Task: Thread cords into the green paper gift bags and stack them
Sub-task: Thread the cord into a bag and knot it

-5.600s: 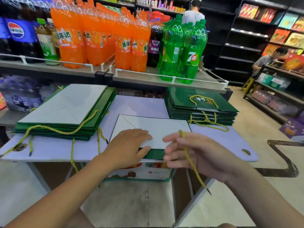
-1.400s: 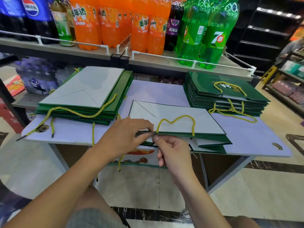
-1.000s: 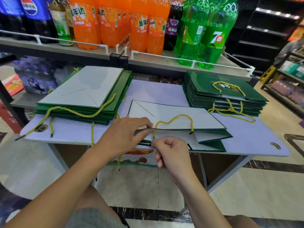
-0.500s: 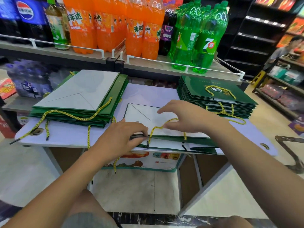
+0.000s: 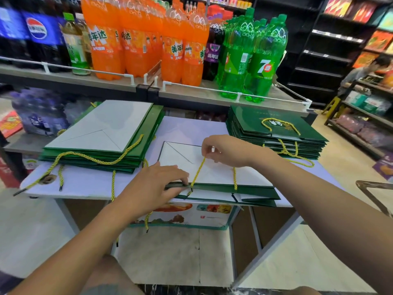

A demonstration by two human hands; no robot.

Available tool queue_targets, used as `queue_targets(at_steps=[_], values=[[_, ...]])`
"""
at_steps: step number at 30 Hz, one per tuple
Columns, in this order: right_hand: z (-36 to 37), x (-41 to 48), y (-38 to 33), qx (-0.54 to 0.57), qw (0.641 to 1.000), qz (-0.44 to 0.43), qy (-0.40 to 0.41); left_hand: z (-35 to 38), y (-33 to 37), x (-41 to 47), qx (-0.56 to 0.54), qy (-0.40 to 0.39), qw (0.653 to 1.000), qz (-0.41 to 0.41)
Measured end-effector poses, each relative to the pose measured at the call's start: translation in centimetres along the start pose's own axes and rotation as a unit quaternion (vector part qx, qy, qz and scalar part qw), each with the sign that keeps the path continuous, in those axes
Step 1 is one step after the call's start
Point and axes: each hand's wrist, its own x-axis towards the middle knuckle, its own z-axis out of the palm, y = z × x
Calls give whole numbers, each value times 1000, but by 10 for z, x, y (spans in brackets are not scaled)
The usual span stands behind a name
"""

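Green gift bag (image 5: 217, 175) lies flat at the near edge of the table (image 5: 85, 184), between the left stack (image 5: 102, 133) and the right stack (image 5: 274, 133), its rim gripped by the left hand (image 5: 157, 182), while the right hand (image 5: 225, 150) pinches the yellow cord (image 5: 197, 173) threaded through it, held raised.

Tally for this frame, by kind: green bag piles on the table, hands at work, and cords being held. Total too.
Bag piles: 3
Hands: 2, left hand and right hand
Held cord: 1
Total: 6
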Motion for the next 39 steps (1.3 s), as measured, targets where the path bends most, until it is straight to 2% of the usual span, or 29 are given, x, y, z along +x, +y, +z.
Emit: queue_targets(at_steps=[3,7,9,13,15,22,28,34,39], values=[[-1,-2,4,96,993,55,-51,1,-1,0,-5,2,1000,0],[1,-2,10,169,982,83,4,2,-2,0,5,-3,1000,-5],[7,4,11,152,983,95,34,2,-2,1,-2,-6,1000,-9],[31,19,7,-11,993,89,71,3,-4,0,-1,-12,1000,-2],[40,25,5,-44,991,80,96,4,-5,0,3,-19,1000,-1],[51,32,6,-41,988,73,128,3,-4,-1,12,-28,1000,-1],[34,17,7,-28,995,75,60,-1,-1,-3,11,-48,999,10],[10,-45,2,21,998,44,39,-7,-1,-4,66,-92,993,44],[19,-109,-8,8,999,6,40,-7,-8,-13,144,-94,984,50]])
